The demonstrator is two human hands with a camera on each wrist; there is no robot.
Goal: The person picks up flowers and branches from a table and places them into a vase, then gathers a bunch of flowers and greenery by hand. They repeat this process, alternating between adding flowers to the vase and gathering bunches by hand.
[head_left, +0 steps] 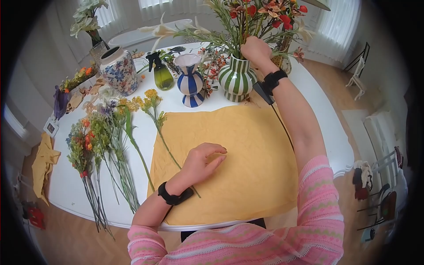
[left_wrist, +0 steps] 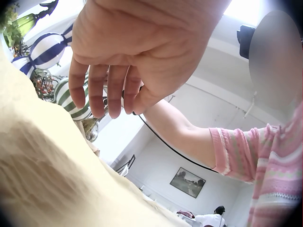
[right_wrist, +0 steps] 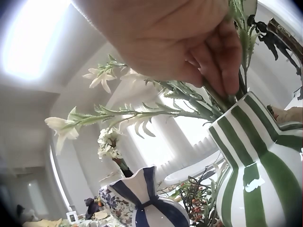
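My right hand (head_left: 256, 49) is at the mouth of the green-and-white striped vase (head_left: 237, 79). In the right wrist view its curled fingers (right_wrist: 230, 71) grip flower stems just above the rim. White lilies (right_wrist: 64, 126) lean out to one side of that vase, and red and orange flowers (head_left: 276, 13) rise above it. My left hand (head_left: 201, 163) hovers over a sheet of yellow wrapping paper (head_left: 247, 176), fingers loosely bent and holding nothing. Under the left wrist runs the stem of a yellow flower (head_left: 152, 98), which lies across the paper's left edge.
A blue-and-white striped vase (head_left: 190, 81), a green spray bottle (head_left: 163, 78) and a floral-patterned vase (head_left: 119, 70) stand along the back of the white table (head_left: 329, 123). Several loose flower stems (head_left: 121, 163) lie at the left. Yellow cloth or paper (head_left: 44, 163) hangs off the left edge.
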